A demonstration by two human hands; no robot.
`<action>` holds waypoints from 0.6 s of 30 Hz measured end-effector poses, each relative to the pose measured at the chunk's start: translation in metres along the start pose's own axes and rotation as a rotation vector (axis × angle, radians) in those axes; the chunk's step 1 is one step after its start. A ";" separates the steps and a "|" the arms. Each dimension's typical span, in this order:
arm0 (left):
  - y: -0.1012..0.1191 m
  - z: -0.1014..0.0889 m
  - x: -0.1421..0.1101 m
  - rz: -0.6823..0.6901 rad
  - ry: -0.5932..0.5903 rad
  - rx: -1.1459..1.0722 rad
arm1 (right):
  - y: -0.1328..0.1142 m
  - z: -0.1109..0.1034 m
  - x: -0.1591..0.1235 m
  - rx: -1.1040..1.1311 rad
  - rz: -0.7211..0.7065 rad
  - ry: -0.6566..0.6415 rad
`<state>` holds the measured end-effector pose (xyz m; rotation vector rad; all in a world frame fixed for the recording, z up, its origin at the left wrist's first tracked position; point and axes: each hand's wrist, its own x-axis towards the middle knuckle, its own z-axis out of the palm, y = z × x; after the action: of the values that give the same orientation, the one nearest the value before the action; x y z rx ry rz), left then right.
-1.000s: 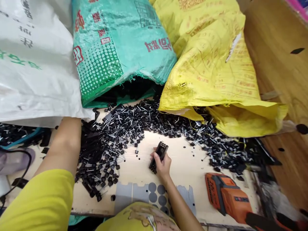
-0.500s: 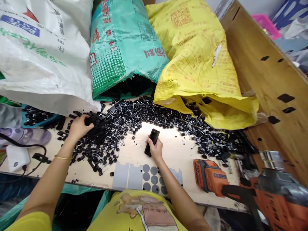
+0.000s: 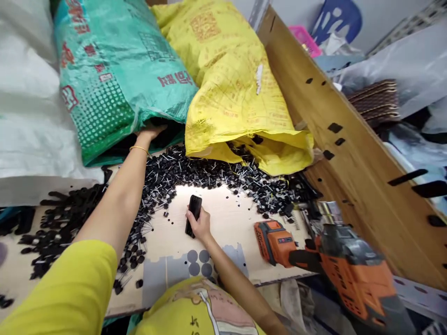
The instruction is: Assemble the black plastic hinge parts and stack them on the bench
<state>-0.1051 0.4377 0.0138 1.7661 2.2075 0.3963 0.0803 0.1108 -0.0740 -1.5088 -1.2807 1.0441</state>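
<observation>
R hand [image 3: 200,224] grips blk part [image 3: 194,209] w/ thumb & fingers closed round it, over bare tabletop [image 3: 228,209]. From part: L hand [image 3: 153,133] 11 o'clock, in grn sack [image 3: 129,79] mouth, fingers can't tell; ylw sack [image 3: 237,88] 1 o'clock.

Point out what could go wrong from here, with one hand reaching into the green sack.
The left hand is in the mouth of the green sack, so its fingers might meet something sharp unseen.
The left forearm crosses the black parts with metal pins; drawing it back could scatter them or scratch the skin.
The orange cordless power tool lies at the worktable's edge and could perhaps be knocked off.
</observation>
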 end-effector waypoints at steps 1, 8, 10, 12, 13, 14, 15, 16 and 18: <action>0.012 0.011 -0.005 -0.019 0.024 0.024 | -0.001 0.000 0.001 -0.015 -0.006 0.005; 0.047 0.036 -0.065 0.098 0.080 -0.038 | 0.002 -0.002 0.004 -0.060 -0.001 -0.023; 0.040 0.020 -0.083 0.094 0.004 -0.010 | 0.003 -0.002 0.005 -0.044 -0.007 -0.029; 0.036 0.001 -0.109 0.100 -0.032 0.034 | 0.002 -0.002 0.007 -0.020 -0.016 -0.031; 0.037 -0.008 -0.125 0.125 -0.011 0.048 | 0.001 -0.003 0.008 -0.008 -0.018 -0.035; 0.042 -0.014 -0.142 0.173 0.037 0.050 | -0.001 -0.003 0.008 0.001 -0.016 -0.039; 0.051 -0.019 -0.158 0.241 0.110 0.034 | -0.003 -0.003 0.009 0.005 -0.011 -0.043; 0.062 -0.021 -0.171 0.311 0.175 0.010 | -0.006 -0.003 0.009 0.006 -0.006 -0.046; 0.090 -0.021 -0.183 0.443 0.229 -0.059 | -0.011 -0.005 0.007 0.006 -0.007 -0.033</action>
<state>0.0060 0.2778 0.0767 2.2712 1.8987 0.7855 0.0829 0.1181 -0.0620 -1.4870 -1.3034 1.0718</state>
